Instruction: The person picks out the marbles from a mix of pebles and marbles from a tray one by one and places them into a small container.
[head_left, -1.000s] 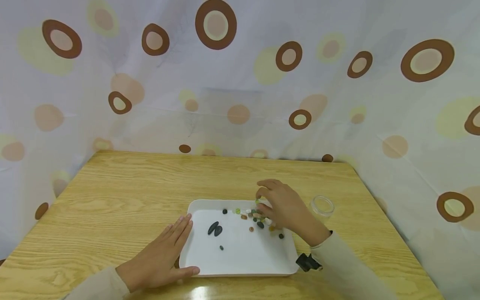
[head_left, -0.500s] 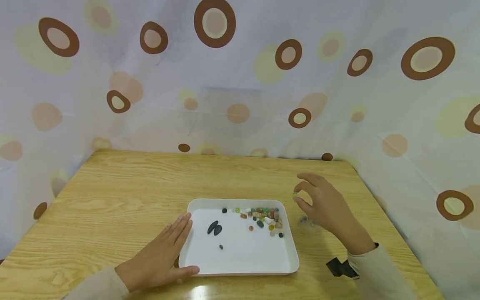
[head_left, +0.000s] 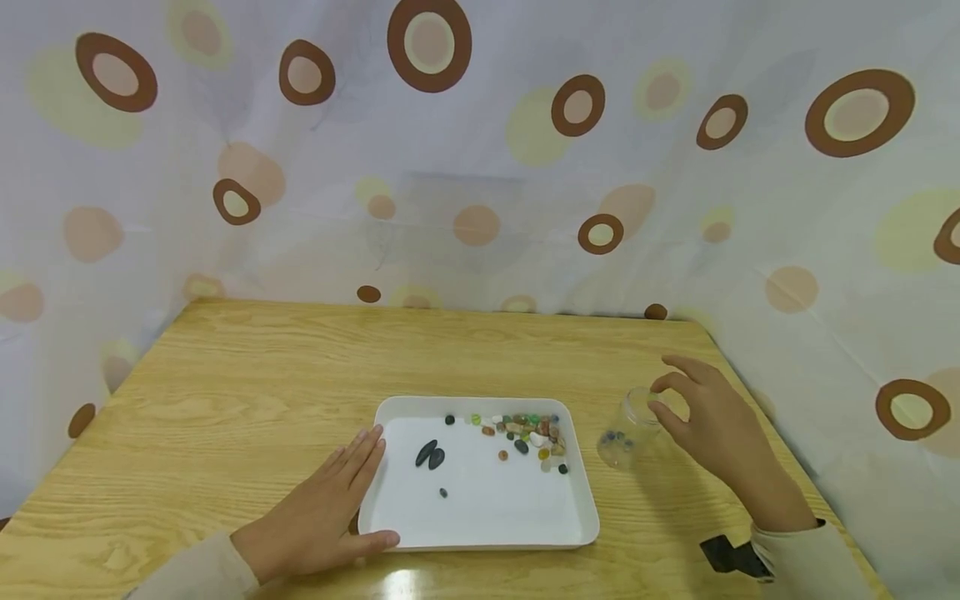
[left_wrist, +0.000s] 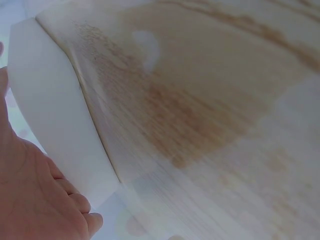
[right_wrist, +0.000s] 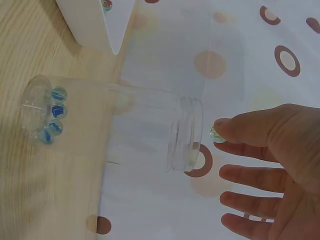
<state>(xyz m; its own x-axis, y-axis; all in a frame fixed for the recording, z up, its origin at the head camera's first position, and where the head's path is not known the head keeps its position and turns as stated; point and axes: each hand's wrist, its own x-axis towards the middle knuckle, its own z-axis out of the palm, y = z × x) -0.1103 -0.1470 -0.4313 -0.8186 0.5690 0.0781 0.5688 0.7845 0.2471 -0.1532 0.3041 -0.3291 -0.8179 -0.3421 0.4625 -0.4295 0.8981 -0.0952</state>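
My right hand (head_left: 716, 437) pinches a clear marble with a greenish tint (right_wrist: 215, 136) between thumb and index finger. It is just above the mouth of a clear jar (head_left: 628, 427), apart from the rim, and the other fingers are spread. Inside the jar, several blue-swirled marbles (right_wrist: 58, 110) lie on the bottom. Straight fingers and thumb of my left hand (head_left: 318, 508) rest against the left side of a white tray (head_left: 517, 517). In the left wrist view, those fingers touch the tray's outer wall.
Small coloured stones and beads (head_left: 528, 429) crowd the tray's back right corner. Dark oval stones (head_left: 431, 455) lie on its left, near a tiny dark one (head_left: 443, 492). Tray and jar stand on a wooden table (head_left: 315, 358), with a patterned curtain (head_left: 480, 167) behind.
My right hand has carried the marble from above the tray's back right corner rightward to over the jar's mouth. The left hand and tray have stayed put.
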